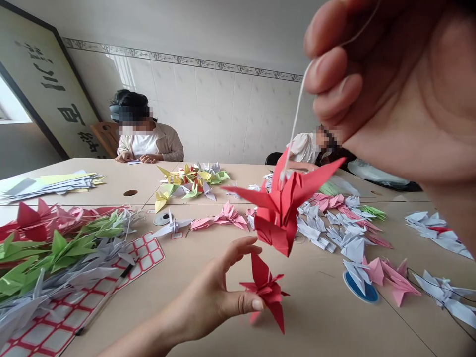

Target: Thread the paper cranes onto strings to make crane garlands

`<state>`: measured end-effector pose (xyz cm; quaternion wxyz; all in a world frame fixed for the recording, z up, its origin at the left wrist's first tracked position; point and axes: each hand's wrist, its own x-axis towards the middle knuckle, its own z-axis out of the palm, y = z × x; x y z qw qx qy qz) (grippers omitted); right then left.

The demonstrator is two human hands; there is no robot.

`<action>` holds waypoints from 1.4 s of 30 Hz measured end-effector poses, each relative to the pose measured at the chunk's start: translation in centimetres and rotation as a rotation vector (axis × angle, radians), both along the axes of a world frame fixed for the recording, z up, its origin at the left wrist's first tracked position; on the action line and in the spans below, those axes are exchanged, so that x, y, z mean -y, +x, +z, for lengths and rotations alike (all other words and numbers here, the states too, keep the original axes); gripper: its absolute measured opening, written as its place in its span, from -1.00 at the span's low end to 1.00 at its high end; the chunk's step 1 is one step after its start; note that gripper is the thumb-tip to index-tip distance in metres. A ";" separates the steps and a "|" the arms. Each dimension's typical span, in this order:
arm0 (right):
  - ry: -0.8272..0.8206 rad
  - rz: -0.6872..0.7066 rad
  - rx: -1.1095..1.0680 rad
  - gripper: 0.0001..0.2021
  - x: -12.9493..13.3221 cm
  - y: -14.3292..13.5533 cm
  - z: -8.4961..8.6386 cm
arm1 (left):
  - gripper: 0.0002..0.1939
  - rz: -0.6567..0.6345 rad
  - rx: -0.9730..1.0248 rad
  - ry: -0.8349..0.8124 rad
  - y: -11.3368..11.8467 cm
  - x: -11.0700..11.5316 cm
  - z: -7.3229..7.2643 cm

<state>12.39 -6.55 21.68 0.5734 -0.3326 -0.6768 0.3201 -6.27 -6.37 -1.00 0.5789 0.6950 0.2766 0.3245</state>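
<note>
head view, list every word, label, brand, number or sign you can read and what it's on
"百": on the framed panel at the left
"川": same panel, apparently turned sideways
Panel's other characters: too blurred to read surely
Blue disc: no legible print
Red-bordered label sheet: no readable writing

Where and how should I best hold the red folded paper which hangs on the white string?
Probably pinch the red paper by its thick folded middle, coming from below left, under the wings. These spread thin to both sides and might bend, while the string leads up from the top to the right hand.
</note>
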 end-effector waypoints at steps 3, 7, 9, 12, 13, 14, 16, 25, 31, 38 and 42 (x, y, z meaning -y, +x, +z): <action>0.123 0.165 -0.023 -0.63 0.0 -0.7 -0.4 | -0.34 0.004 -0.003 -0.009 0.2 0.5 0.4; 0.068 0.086 -0.009 -0.73 -0.2 -1.2 -0.4 | -0.23 -0.017 -0.012 -0.017 0.4 1.1 1.0; 0.084 0.100 -0.005 -0.74 -0.2 -1.3 -0.3 | -0.07 -0.078 -0.030 -0.070 0.5 1.4 1.2; 0.100 0.152 0.009 -0.72 -0.2 -0.9 -0.4 | 0.09 -0.132 -0.066 -0.077 0.4 1.8 1.5; 0.104 0.171 0.011 -0.72 -0.2 -0.7 -0.5 | 0.07 -0.132 -0.083 -0.054 0.4 1.9 1.5; 0.110 0.185 0.005 -0.71 -0.2 -0.5 -0.5 | 0.02 -0.130 -0.107 -0.029 0.4 1.9 1.5; 0.122 0.190 -0.012 -0.69 -0.2 -0.2 -0.5 | -0.14 -0.121 -0.154 0.015 0.3 1.8 1.5; -0.109 -0.062 -0.068 -0.72 2.6 -3.8 -1.2 | -0.13 0.038 0.182 -0.023 -0.7 0.7 1.7; -0.075 0.335 0.009 -0.65 0.7 -2.8 -3.1 | -0.70 0.086 0.375 -0.149 -1.4 0.7 1.7; -0.088 0.215 0.007 -0.64 -0.1 -2.9 -3.2 | -0.81 0.172 0.250 -0.157 -0.8 0.5 2.3; -0.073 0.201 -0.006 -0.64 -0.1 -2.6 -2.8 | -0.81 0.137 0.175 -0.114 -0.7 -0.3 2.3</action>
